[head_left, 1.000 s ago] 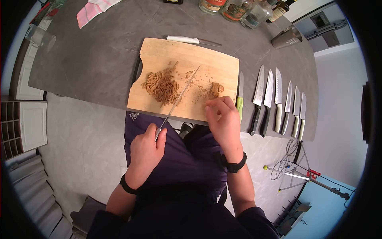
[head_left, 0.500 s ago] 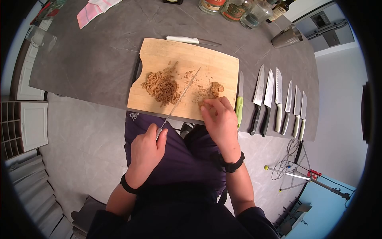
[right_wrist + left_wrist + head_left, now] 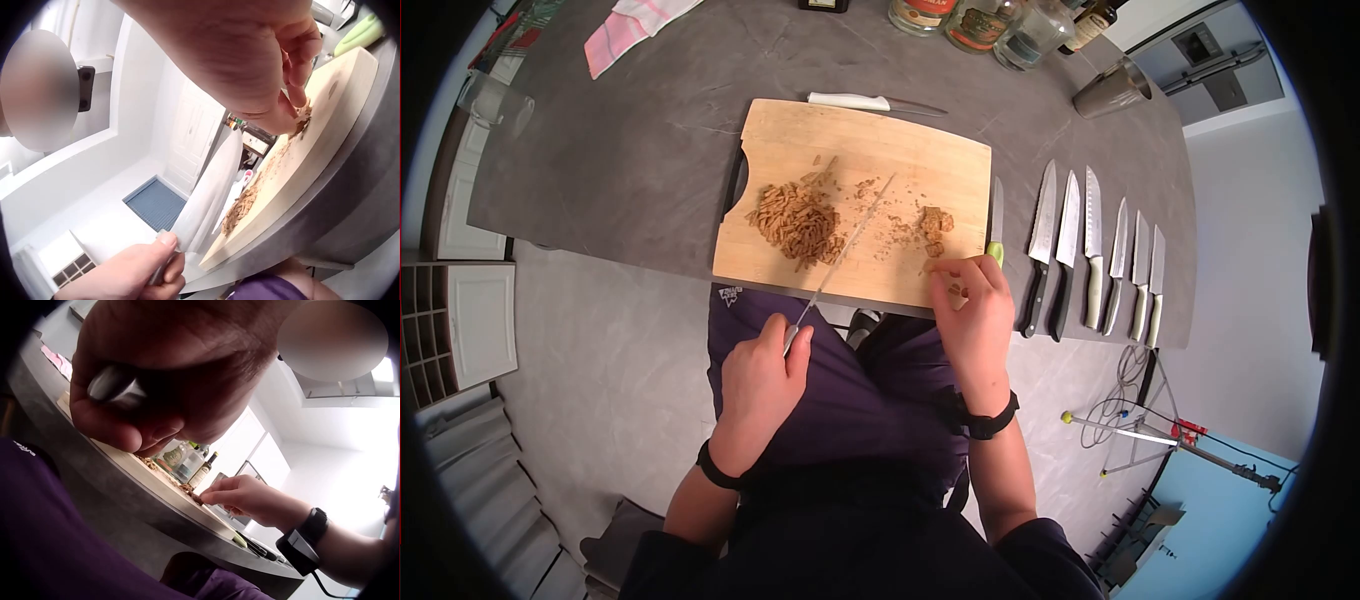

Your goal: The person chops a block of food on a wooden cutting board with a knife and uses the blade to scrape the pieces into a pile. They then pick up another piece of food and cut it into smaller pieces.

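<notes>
At cutting board point(image 3: 880, 132), near-right corner: right hand point(image 3: 975, 325) bunches fingertips beside brown chunks point(image 3: 936, 221), can't tell if pinching; left hand point(image 3: 760, 375) clamps knife point(image 3: 209, 189), blade aside, likely sparing fingers.

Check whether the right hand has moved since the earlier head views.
Yes. Judged against the cutting board, the right hand has shifted rightward, now covering most of the green knife handle.

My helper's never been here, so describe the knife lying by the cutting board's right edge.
On the grey counter sits a wooden cutting board. Just off its right edge, partly hidden by the right hand, lies the knife, blade toward the counter's far side. Its handle is bright green, unlike any in the row of knives farther right.
</notes>
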Demonstrator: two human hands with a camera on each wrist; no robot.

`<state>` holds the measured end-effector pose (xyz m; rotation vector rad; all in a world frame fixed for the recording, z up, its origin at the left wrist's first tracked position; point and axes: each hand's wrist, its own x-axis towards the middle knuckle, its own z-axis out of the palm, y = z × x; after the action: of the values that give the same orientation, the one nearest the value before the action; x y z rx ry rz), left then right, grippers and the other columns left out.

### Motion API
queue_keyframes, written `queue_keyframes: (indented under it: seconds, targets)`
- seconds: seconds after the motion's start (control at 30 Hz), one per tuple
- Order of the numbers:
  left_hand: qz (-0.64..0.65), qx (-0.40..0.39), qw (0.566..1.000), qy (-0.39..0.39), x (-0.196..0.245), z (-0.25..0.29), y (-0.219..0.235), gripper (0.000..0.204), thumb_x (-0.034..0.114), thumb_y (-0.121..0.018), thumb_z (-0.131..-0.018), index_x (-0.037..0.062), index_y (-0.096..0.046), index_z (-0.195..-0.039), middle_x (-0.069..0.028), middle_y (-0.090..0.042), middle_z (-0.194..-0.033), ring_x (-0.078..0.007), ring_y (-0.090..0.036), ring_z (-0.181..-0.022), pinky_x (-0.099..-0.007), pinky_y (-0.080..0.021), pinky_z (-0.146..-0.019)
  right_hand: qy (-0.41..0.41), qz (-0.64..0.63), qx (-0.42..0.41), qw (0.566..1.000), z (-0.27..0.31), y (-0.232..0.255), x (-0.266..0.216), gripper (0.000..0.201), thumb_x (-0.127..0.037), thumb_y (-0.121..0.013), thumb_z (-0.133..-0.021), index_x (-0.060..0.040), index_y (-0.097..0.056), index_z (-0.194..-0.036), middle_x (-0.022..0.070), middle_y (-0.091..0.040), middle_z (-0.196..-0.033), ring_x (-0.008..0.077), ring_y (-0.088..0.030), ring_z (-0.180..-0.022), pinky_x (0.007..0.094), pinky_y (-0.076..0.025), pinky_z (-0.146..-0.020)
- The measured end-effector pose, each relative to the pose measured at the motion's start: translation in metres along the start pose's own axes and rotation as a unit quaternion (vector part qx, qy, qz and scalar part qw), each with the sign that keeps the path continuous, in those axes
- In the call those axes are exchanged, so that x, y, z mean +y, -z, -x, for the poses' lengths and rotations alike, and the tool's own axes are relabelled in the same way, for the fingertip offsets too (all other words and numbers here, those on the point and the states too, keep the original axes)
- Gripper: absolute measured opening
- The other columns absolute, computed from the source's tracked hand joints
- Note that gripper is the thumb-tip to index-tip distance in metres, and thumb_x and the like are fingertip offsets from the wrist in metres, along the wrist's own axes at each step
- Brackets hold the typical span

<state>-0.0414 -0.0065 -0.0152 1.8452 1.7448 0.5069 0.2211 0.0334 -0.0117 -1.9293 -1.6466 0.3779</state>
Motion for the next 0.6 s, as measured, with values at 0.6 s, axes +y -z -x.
queue_keyframes:
  seconds: [0.6]
  targets:
    - [0.0,-0.004,1.0,0.004,0.001,0.003,0.004,0.035,0.028,-0.07,-0.11,0.0036,-0.056,-0.089,-0.0159,-0.063,-0.061,-0.0425,-0.067,-0.057,-0.0524,-0.051,-0.054,0.121,0.051,-0.024,0.991,-0.072,-0.006,0.022,0.024,-0.006,-0.077,-0.09,-0.009,-0.083,-0.113,0.0118,-0.072,-0.108,0.0367,-0.07,-0.106,0.046,-0.059,-0.096]
